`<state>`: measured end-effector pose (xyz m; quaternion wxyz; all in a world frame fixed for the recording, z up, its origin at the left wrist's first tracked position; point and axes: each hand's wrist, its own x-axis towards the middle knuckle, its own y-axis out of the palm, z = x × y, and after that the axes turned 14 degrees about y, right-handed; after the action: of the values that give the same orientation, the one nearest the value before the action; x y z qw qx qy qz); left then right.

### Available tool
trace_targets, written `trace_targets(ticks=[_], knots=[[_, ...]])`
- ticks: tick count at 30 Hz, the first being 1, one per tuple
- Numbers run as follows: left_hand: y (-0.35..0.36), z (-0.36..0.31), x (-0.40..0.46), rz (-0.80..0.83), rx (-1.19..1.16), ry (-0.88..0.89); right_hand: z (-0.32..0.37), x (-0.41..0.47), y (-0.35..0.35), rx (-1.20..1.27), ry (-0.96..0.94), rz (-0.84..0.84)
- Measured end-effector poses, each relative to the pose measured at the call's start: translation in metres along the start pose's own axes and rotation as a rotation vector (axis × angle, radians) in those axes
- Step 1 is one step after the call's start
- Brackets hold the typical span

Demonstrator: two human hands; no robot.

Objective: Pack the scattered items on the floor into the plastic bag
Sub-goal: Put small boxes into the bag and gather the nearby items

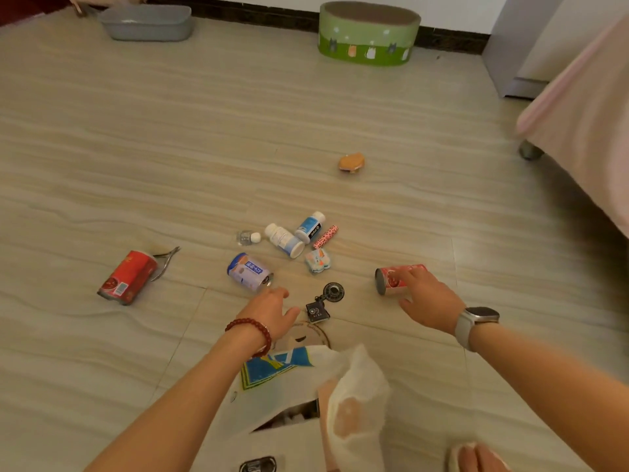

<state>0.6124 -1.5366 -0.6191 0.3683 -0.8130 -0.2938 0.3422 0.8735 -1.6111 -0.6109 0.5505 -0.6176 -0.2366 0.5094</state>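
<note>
Reaching fwd: right hand (pixel 427 299) fingers touching red can (pixel 396 279); left hand (pixel 272 311) relaxed open, holding nothing.

- The right hand (pixel 427 301), fingers extended, rests on a red can (pixel 391 279) lying on its side.
- The left hand (pixel 272 313) reaches with relaxed fingers, fingertips at a blue-and-white can (pixel 249 271) (also on its side).
- The white plastic bag (pixel 306 396) lies open between the forearms.
- Two pill bottles (pixel 284 240), a pink tube (pixel 325 237) and another red can (pixel 127 277) lie scattered on the tiled floor (pixel 170 148).
</note>
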Motion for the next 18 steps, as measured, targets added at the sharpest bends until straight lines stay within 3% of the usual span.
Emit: trace_targets(ticks=[5,10,15,18], knots=[[0.068,-0.001,0.089,0.133,-0.002,-0.094,-0.045,0.076,0.046,-0.173,-0.012,-0.047],[0.119,-0.004,0.134,0.211,0.089,-0.140,-0.076,0.134,0.068,-0.289,-0.135,0.031],[0.131,-0.011,0.149,0.084,0.282,-0.183,-0.078,0.153,0.080,-0.204,-0.215,-0.017],[0.138,-0.013,0.146,0.041,0.193,-0.200,-0.077,0.148,0.086,-0.120,-0.171,-0.057]])
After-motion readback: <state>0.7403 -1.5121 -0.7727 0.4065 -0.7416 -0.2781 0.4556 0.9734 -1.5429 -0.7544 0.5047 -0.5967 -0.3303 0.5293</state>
